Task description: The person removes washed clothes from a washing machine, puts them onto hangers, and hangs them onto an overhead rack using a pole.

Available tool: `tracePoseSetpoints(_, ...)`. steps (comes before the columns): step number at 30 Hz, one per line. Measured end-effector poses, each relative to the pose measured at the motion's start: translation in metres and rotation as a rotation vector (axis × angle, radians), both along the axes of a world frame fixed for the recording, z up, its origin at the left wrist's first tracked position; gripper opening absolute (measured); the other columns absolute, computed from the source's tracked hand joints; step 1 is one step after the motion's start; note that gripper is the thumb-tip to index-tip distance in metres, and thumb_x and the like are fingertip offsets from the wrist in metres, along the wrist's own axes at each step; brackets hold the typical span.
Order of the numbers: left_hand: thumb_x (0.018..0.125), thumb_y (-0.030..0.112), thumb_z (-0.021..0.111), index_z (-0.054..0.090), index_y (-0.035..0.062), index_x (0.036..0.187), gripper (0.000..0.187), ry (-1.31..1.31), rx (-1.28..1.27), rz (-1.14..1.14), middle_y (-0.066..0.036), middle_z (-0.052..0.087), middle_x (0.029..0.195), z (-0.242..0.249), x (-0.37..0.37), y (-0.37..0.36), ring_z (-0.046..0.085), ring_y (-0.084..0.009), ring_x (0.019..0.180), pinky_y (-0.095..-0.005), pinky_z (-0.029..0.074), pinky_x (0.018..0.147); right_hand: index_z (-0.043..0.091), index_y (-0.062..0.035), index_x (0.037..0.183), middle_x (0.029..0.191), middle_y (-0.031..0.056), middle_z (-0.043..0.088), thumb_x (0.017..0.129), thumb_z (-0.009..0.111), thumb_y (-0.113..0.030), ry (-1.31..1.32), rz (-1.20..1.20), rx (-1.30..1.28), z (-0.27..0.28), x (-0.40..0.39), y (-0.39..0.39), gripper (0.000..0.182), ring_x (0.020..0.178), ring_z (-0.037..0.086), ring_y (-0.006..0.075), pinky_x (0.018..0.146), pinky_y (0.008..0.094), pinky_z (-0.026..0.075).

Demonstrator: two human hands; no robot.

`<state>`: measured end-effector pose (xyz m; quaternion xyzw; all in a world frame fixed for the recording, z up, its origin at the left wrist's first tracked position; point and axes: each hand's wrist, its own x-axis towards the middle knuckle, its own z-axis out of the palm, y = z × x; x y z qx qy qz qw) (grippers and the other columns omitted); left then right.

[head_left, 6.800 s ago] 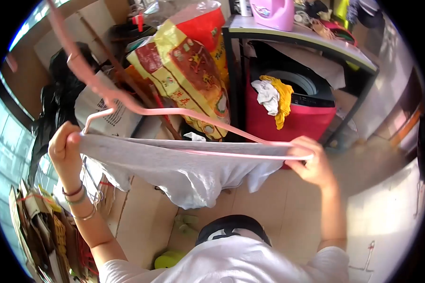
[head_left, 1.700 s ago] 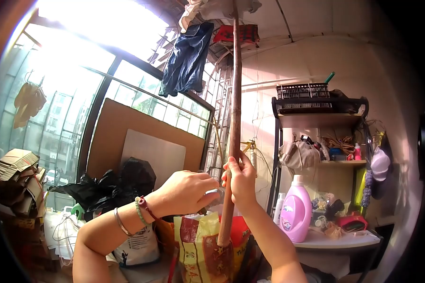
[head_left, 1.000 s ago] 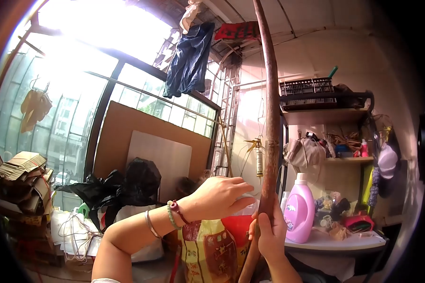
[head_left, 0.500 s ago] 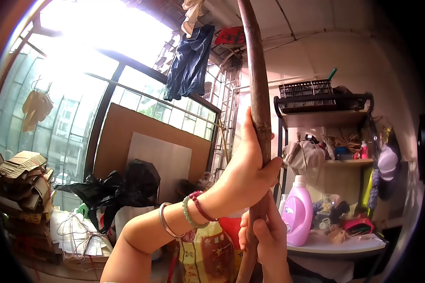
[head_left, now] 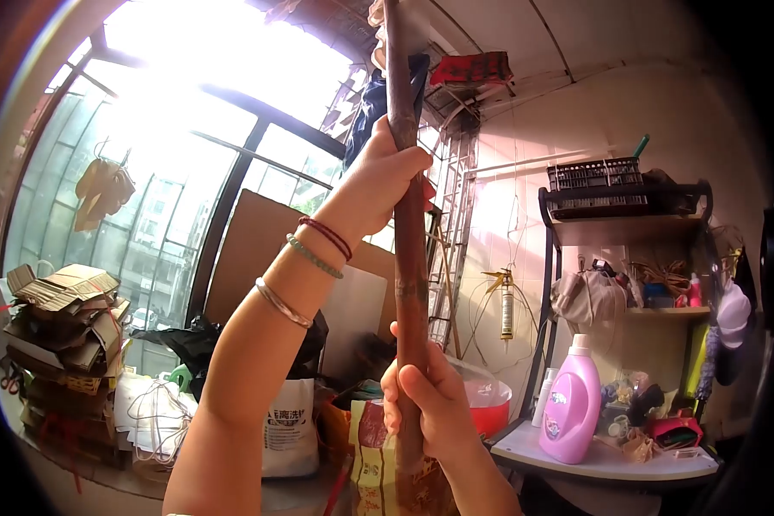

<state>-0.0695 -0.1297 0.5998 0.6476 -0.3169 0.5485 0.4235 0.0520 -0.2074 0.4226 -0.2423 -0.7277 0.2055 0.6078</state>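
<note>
A long brown wooden pole (head_left: pixel 411 284) stands almost upright in front of me and runs out of the top of the view. High on it, my left hand (head_left: pixel 389 176) is closed around the wood; that wrist wears a metal bangle and two thin bracelets. Lower down, my right hand (head_left: pixel 430 396) grips the same pole with its fingers wrapped round. Behind the upper pole hangs a dark blue garment (head_left: pixel 365 112), partly covered by the pole. A yellow and red printed bag (head_left: pixel 371 464) is below my right hand, and the pole's lower end is hidden there.
Flattened cardboard (head_left: pixel 64 314) is stacked at left beside a barred window. A pink detergent bottle (head_left: pixel 572 404) stands on a small table (head_left: pixel 525 443) at right. Above it is a shelf rack (head_left: pixel 615 228) with a black basket (head_left: pixel 595 176). A caulking gun (head_left: pixel 506 310) hangs on the wall.
My left hand is higher on the pole and wrapped further round it. My right hand still grips lower down. The pole stands further left in view, while the room has shifted right.
</note>
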Motion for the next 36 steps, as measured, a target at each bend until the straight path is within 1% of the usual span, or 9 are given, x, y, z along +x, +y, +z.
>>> tracePoseSetpoints(3,0.076,0.000,0.049,0.028,0.0064,0.109,0.040,-0.005,-0.059,0.073,-0.009,0.042,0.077,0.022,0.006,0.015,0.051,-0.0167,0.054,-0.0330,0.050,0.046,0.031,-0.0086,0.129,0.072,0.0029,0.050,0.090,0.048,-0.020,0.041,0.024,-0.009,0.019,-0.003,0.014,0.043,0.051,0.050,0.0096,0.044,0.0224,0.043)
tracePoseSetpoints(6,0.077,0.009,0.057,0.036,0.0095,0.096,0.028,-0.008,-0.121,0.138,-0.006,0.047,0.073,0.037,0.015,0.035,0.053,-0.0155,0.055,-0.0299,0.047,0.047,0.036,-0.0091,0.126,0.071,0.0053,0.050,0.089,0.051,-0.026,0.048,-0.038,0.047,0.030,-0.003,0.030,0.044,0.048,0.050,0.0107,0.042,0.0227,0.043)
tracePoseSetpoints(10,0.085,0.029,0.055,0.031,0.0107,0.112,0.040,0.071,-0.189,0.175,-0.005,0.046,0.076,0.042,0.030,0.055,0.051,-0.0148,0.057,-0.0306,0.047,0.050,0.038,-0.0094,0.124,0.069,0.0036,0.050,0.089,0.052,-0.025,0.037,-0.109,0.066,0.034,0.013,0.054,0.041,0.047,0.049,0.0099,0.041,0.0225,0.043)
tracePoseSetpoints(11,0.089,0.029,0.047,0.031,0.0070,0.103,0.031,0.048,-0.171,0.194,-0.007,0.042,0.075,0.044,0.034,0.060,0.050,-0.0154,0.051,-0.0317,0.050,0.045,0.038,-0.0096,0.124,0.069,0.0035,0.051,0.089,0.052,-0.025,0.047,-0.100,0.065,0.036,0.016,0.060,0.041,0.047,0.049,0.0098,0.041,0.0225,0.043)
tracePoseSetpoints(26,0.088,0.028,0.049,0.030,0.0086,0.100,0.030,0.068,-0.197,0.138,-0.006,0.042,0.073,0.071,0.015,0.068,0.049,-0.0165,0.052,-0.0323,0.049,0.046,0.034,-0.0116,0.127,0.069,0.0021,0.049,0.089,0.051,-0.025,-0.004,-0.162,0.014,0.068,-0.004,0.059,0.044,0.049,0.049,0.0096,0.043,0.0229,0.042)
tracePoseSetpoints(30,0.083,0.027,0.057,0.037,0.0087,0.098,0.030,0.029,-0.177,0.247,-0.005,0.048,0.069,0.038,0.021,0.065,0.051,-0.0176,0.049,-0.0307,0.047,0.045,0.034,-0.0115,0.128,0.070,0.0024,0.050,0.089,0.052,-0.023,0.027,-0.054,-0.024,0.032,0.011,0.056,0.044,0.049,0.050,0.0096,0.043,0.0233,0.043)
tracePoseSetpoints(34,0.081,0.014,0.059,0.038,0.0022,0.105,0.034,0.019,-0.151,0.088,-0.006,0.050,0.071,-0.022,0.026,0.065,0.053,-0.0157,0.047,-0.0284,0.046,0.042,0.034,-0.0063,0.128,0.071,0.0023,0.052,0.088,0.053,-0.019,0.096,-0.042,-0.147,-0.072,0.024,0.043,0.045,0.051,0.051,0.0093,0.047,0.0222,0.043)
tracePoseSetpoints(35,0.081,0.012,0.059,0.040,0.0011,0.106,0.033,0.023,-0.155,0.121,-0.006,0.050,0.072,-0.039,0.023,0.062,0.052,-0.0144,0.048,-0.0266,0.045,0.043,0.038,-0.0019,0.124,0.070,0.0010,0.051,0.088,0.054,-0.015,0.087,-0.085,-0.239,-0.104,0.025,0.038,0.042,0.052,0.049,0.0077,0.051,0.0205,0.041)
tracePoseSetpoints(36,0.081,0.011,0.058,0.042,0.0000,0.108,0.034,0.020,-0.157,0.155,-0.005,0.051,0.072,-0.052,0.018,0.062,0.052,-0.0132,0.050,-0.0248,0.045,0.045,0.051,-0.0035,0.108,0.067,-0.0015,0.049,0.085,0.060,-0.020,0.133,-0.136,-0.277,-0.139,0.025,0.036,0.030,0.052,0.048,0.0051,0.048,0.0201,0.037)
